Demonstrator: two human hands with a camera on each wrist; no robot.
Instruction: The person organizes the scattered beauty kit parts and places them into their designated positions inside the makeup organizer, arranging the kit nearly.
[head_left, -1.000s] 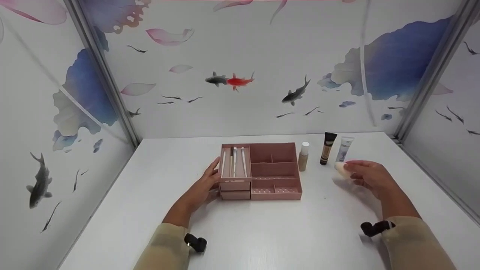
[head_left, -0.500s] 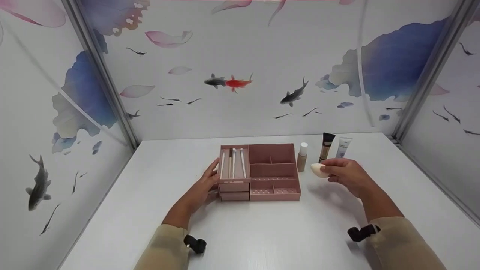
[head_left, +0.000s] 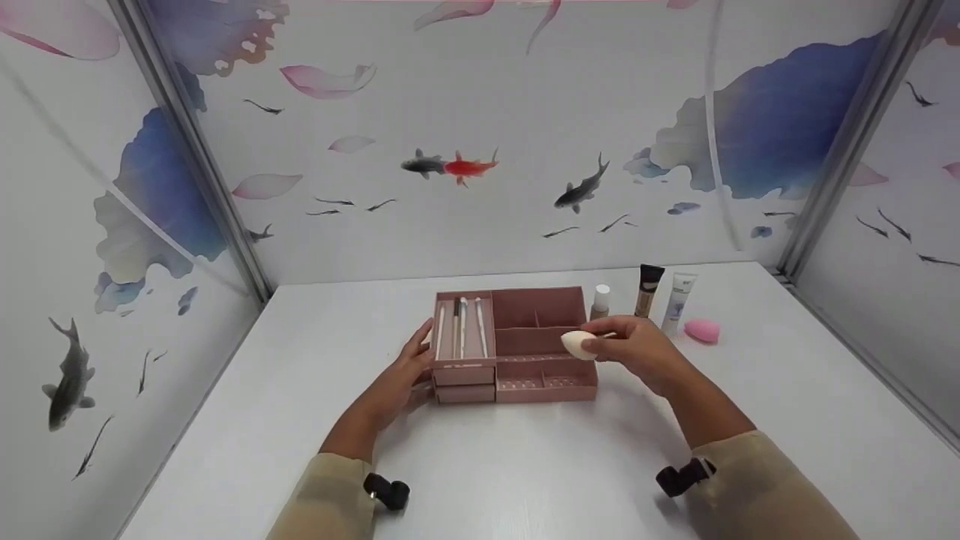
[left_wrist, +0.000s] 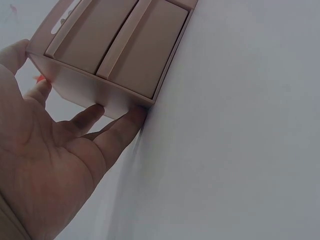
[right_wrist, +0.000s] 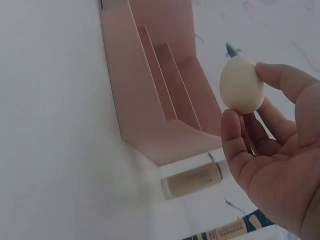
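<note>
A pink desk organizer [head_left: 546, 390] stands on the white table, its left part topped by a tray of slim brushes [head_left: 463, 328] above two drawers. My left hand [head_left: 399, 379] rests against its left side; the left wrist view shows the fingertips touching that side wall, fingers spread and only slightly bent. Over the right compartments, my right hand [head_left: 637, 352] pinches a cream makeup sponge [right_wrist: 242, 85] between thumb and fingers. In the head view the sponge hangs in front of the middle compartment, and the right wrist view shows it raised above the organizer.
Right of the organizer stands a foundation bottle [head_left: 601, 302] with a white cap, partly hidden by my right hand. Behind that hand are a black-capped tube [head_left: 648, 291] and a white tube [head_left: 678, 301]. A pink makeup sponge [head_left: 703, 331] lies farther right. Printed walls enclose the table.
My right hand has carried the cream sponge leftward from beside the tubes to over the organizer, bringing the pink sponge into sight. The left hand stays against the organizer.
</note>
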